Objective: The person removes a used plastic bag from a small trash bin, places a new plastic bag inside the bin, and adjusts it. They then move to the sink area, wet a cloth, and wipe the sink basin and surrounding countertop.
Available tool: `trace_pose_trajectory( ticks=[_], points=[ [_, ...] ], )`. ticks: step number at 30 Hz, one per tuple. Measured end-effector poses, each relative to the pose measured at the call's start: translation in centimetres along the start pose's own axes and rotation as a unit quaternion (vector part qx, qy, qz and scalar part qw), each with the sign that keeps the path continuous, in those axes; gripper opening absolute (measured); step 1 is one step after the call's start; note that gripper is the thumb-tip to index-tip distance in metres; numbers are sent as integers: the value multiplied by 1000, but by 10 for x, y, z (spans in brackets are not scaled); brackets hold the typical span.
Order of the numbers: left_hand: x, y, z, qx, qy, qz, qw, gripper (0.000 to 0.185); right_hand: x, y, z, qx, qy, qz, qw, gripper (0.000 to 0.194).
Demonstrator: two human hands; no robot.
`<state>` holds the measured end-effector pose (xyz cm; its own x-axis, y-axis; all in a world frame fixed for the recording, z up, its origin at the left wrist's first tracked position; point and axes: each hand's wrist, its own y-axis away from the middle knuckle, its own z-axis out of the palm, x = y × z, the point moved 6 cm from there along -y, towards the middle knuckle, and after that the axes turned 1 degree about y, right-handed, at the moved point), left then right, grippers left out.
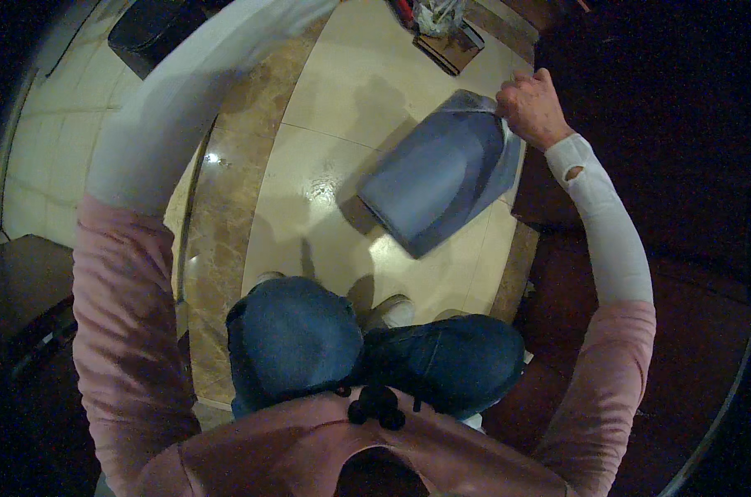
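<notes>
My right hand (534, 109) is closed on the upper rim of a grey-blue container (440, 177) that looks like a waste bin. Thin, partly clear plastic shows at that rim. The container leans over the tiled floor, its base towards the lower left and its top towards the upper right. What is inside it cannot be seen. My left arm, in a white and pink sleeve, reaches past the top edge of the head view, and the left hand is out of view. Below the container are my knees in blue jeans (301, 338) and a light shoe (394, 310).
At the top, a clear plastic bag (438, 15) with things in it rests against a brown box-like object (451, 50), beside something red. A dark stool-like object (155, 34) stands at the upper left. Dark red furniture (599, 279) lines the right. A brown marble strip (226, 205) crosses the pale floor.
</notes>
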<state>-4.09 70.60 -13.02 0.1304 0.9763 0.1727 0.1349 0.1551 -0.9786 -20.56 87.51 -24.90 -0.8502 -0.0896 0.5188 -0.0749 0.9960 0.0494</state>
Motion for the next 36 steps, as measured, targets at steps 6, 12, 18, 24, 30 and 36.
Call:
trace_pose_trajectory(
  ticks=[6,12,18,24,30,36],
  points=[
    [62,15,-37,9,41,41,998,23,-23,25,-27,-144,-196,-27,970,6],
    [77,35,-50,-33,29,11,999,25,-46,-6,-40,-245,-368,-40,896,15],
    [117,93,-44,-215,30,-100,971,48,2,2,0,-139,-650,265,698,26],
    [106,178,-8,-333,-1,-173,927,63,-23,14,-17,-168,-506,231,814,15],
    [33,99,50,-286,-144,116,940,44,-104,7,-88,78,-90,-88,989,4],
    [33,37,23,-87,-13,-77,993,41,-18,-17,-55,-92,-185,49,977,14]
  ],
)
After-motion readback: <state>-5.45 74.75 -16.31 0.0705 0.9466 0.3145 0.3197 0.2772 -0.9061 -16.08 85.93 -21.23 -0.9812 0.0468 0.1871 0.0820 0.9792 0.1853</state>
